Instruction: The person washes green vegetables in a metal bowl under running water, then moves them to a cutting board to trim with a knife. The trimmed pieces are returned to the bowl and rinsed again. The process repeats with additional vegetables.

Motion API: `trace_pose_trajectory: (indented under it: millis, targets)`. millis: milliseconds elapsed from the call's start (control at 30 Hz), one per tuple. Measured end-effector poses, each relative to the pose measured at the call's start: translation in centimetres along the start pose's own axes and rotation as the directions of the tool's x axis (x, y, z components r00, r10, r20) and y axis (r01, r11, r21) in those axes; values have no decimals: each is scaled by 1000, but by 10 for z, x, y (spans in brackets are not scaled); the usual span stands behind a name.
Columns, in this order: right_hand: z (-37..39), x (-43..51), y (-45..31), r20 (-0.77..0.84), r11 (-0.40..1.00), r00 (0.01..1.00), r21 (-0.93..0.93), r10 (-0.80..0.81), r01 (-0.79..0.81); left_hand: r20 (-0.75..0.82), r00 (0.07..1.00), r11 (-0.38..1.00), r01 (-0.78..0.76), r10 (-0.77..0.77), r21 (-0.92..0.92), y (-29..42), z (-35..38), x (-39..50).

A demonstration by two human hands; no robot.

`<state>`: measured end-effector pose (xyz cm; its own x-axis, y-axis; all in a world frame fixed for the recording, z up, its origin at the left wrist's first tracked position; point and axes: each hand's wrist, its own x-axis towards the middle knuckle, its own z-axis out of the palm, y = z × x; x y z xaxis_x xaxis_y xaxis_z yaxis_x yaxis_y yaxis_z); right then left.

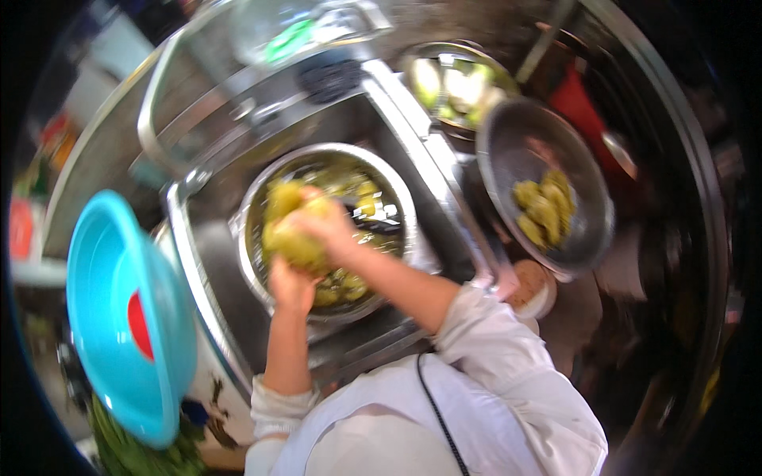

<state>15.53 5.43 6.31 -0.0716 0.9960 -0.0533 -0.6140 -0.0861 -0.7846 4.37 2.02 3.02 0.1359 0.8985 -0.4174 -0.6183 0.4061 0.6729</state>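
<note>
Both my hands hold a wet, yellow-green clump of vegetable (297, 247), which looks like pickled mustard greens, over a round stainless-steel basin (406, 208). My left hand (292, 284) supports it from the near side. Across its top lies my right hand (324, 226), fingers curled around it. More yellow-green pieces (351, 285) float in the liquid in the basin. The basin stands inside a metal sink (220, 256). Blur and my own fingers hide the exact shape of the clump.
Right of the sink, a tilted metal bowl (506, 154) holds several yellow-green pieces (545, 208). Behind it, another metal bowl (411, 65) contains pale green-white vegetables (461, 86). A turquoise plastic basin (107, 285) with something red inside stands left. Leafy greens (137, 443) lie below it. A bent metal tube (152, 113) rises at the sink's back left.
</note>
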Motion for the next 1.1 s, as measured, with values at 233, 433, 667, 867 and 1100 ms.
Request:
trace_pose_trajectory:
  millis: [233,433,667,867,1100]
  targets:
    - [-30,5,13,219,903,954,335,204,-270,102,994,964,-52,27,260,11,-8,1]
    - [-36,-7,31,-34,837,879,325,476,-441,95,727,282,-380,679,881,6,-13,8]
    - [-43,-10,18,347,864,860,207,374,-459,215,598,49,-394,772,918,4,-11,-3]
    - [-47,-10,3,374,890,863,169,339,-423,198,862,496,-440,466,749,28,-13,-4]
    - [-64,-1,9,456,827,841,323,290,-460,173,964,761,-267,204,591,42,-9,-17]
